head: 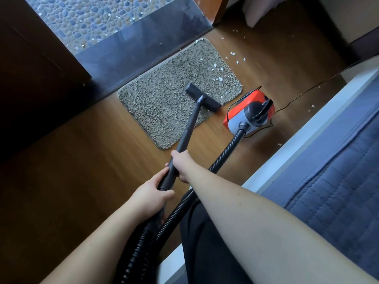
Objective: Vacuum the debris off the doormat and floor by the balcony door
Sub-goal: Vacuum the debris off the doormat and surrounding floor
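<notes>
Both hands, left (152,194) and right (181,163), wrap fingers around a vacuum wand (187,130) whose nozzle (203,97) rests on a doormat (164,95) scattered with debris (217,72).

The left hand (152,196) covers part of the wand (189,128). The hose (223,155) goes out at the bottom edge. The cord (303,93) leaves at the right edge, its plug unseen. The bed (332,181) is cut by the right edge.
</notes>
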{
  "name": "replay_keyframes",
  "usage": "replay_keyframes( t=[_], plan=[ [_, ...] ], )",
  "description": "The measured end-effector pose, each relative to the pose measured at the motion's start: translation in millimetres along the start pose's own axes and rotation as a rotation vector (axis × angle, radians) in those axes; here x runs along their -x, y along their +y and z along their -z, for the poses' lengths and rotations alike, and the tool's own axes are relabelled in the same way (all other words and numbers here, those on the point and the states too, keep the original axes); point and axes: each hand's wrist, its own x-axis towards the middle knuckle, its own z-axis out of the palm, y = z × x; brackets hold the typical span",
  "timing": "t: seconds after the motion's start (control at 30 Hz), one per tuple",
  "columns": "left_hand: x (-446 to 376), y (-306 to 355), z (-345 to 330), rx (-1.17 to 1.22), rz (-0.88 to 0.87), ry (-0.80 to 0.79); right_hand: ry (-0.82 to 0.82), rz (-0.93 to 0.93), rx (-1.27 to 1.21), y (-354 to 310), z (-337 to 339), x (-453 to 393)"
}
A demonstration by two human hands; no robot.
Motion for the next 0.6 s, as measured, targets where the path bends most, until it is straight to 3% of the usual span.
replay_keyframes(
  t=[0.2, 0.6],
  plan=[
    [15, -18, 21, -0.116, -0.012, 0.005, -0.012, -0.057, -0.056, 18, -23, 13],
    [43, -51, 4, 0.016, 0.072, -0.084, -0.059, -0.093, -0.006, 61, -30, 21]
  ],
)
